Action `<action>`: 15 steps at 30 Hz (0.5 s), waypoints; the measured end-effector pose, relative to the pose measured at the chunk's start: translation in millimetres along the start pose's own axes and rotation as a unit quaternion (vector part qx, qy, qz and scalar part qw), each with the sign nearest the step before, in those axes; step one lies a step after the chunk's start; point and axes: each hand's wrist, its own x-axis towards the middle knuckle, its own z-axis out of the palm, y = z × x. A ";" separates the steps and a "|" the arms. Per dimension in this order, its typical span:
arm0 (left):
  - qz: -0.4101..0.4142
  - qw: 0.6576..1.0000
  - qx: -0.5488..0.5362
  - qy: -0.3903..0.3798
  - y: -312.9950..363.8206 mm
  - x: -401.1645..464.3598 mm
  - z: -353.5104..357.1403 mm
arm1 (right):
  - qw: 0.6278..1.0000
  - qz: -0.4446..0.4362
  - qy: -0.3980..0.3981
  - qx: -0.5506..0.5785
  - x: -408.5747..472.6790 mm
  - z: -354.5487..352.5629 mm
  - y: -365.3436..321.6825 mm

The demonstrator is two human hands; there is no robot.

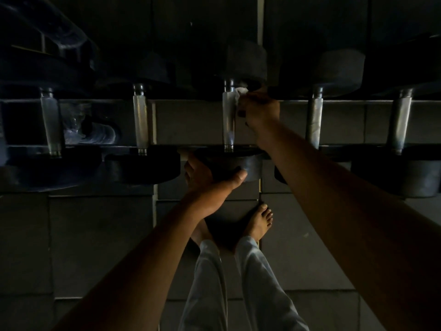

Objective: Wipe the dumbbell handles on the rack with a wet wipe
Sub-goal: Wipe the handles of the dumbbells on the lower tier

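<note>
— Hands, two, both engaged: left hand [210,180] cups the near weight head [230,167] of the middle dumbbell, thumb laid across its front face, fingers curled under; right hand [259,111] pinches a white wet wipe [239,95] against the far end of that dumbbell's handle [228,120].

— Item location?

— Rack [167,101], one row, five dumbbells lying front to back, metal handles bridging two dark rails. Wipe sits at the upper right side of the third handle, just beside the far collar. Lighting is dim; how far the wipe wraps round the bar I cannot make out, though it appears bunched rather than spread.

— Step in hand?

— Wiping of the middle handle, stroke at or near its far end. Judged status of the neighbours: no wetness can be read in this light, so which are done is unknown.

— Next move calls for?

— Drawing the wipe along the knurled bar toward the near head, with the left hand steadying against roll; then a shift sideways to an adjacent handle [312,123].

— Other entries?

— Bare feet [259,223] and pale trouser legs on the tiled floor [95,235] below.
</note>
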 end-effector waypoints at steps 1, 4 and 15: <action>0.002 1.000 0.000 -0.002 -0.3 -0.3 -0.5 | 1.000 0.013 -0.013 0.007 0.2 -0.5 -3.5; 0.003 1.000 0.000 -0.006 0.4 -1.4 -1.8 | 0.994 0.054 -0.063 0.077 -3.9 -8.6 -7.2; 0.008 1.000 0.001 -0.014 -2.5 -2.0 -0.2 | 0.993 0.045 -0.102 0.030 -2.9 -16.3 -1.2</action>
